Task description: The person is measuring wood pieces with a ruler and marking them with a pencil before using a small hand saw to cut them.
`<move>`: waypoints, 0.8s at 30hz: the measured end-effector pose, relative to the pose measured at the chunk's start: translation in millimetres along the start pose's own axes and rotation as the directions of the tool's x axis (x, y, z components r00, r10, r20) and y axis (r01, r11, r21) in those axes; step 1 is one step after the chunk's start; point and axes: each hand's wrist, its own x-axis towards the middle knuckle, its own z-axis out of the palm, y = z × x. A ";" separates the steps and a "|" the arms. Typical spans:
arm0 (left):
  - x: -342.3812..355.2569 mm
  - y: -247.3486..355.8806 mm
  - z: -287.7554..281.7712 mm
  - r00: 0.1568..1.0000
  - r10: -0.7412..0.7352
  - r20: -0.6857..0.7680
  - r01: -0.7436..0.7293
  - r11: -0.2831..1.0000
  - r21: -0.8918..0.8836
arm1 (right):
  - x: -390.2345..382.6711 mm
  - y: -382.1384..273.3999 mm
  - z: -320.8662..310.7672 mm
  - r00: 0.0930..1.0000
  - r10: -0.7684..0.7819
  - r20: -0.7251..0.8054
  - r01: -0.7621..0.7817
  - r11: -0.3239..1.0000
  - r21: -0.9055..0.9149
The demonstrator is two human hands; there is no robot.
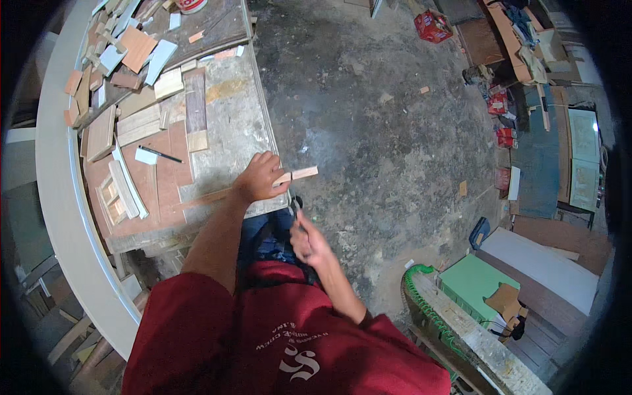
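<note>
At the right edge of the workbench (227, 138), my left hand (260, 176) is closed over a short strip of pale wood (305, 173), whose end sticks out past the edge above the floor. A thin dark line crosses the strip beside my fingers. Lower and nearer my body, my right hand (308, 242) is curled around a tool, blurred by motion. The tool's narrow dark part (295, 203) points up toward the strip; its kind is not clear. Left of my left hand, a black pen (160, 154) lies across a small white piece.
Wood offcuts (138, 49) are heaped at the bench's far left. A small wooden frame (113, 203) lies near its front. A red box (432, 26) stands on the concrete floor (368, 118). At lower right are a green coiled hose (413, 289) and a green case (471, 283).
</note>
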 end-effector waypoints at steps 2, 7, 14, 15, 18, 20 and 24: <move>-3.2 -0.9 -0.7 0.999 0.011 0.032 -0.011 1.000 -0.015 | -7.3 2.3 -6.0 0.997 0.020 0.072 -0.018 1.000 -0.022; 11.7 8.6 0.2 1.000 0.020 0.016 -0.020 1.000 0.008 | 20.3 -31.4 15.4 0.996 -0.062 0.061 0.059 0.997 0.058; 7.0 6.0 -4.7 0.999 0.012 0.034 -0.014 0.999 0.052 | 9.4 -32.6 14.8 0.997 0.028 0.077 -0.036 0.994 0.105; 7.9 7.3 -4.7 0.999 0.003 0.034 -0.005 0.999 0.051 | 15.8 -40.5 20.2 0.999 0.018 0.040 -0.022 0.994 0.105; 8.1 4.9 -3.4 1.000 0.018 0.024 -0.018 1.000 0.018 | 10.3 -33.4 18.4 0.998 0.058 0.033 -0.064 0.979 0.193; 2.2 5.2 -1.8 1.000 0.000 0.025 0.000 1.000 -0.023 | -4.6 -17.6 4.6 0.999 0.052 0.014 -0.054 0.984 0.172; 4.7 5.4 -4.4 0.999 0.036 0.018 -0.036 0.999 0.016 | 11.4 -30.9 -9.6 0.993 0.089 0.078 -0.098 0.987 0.124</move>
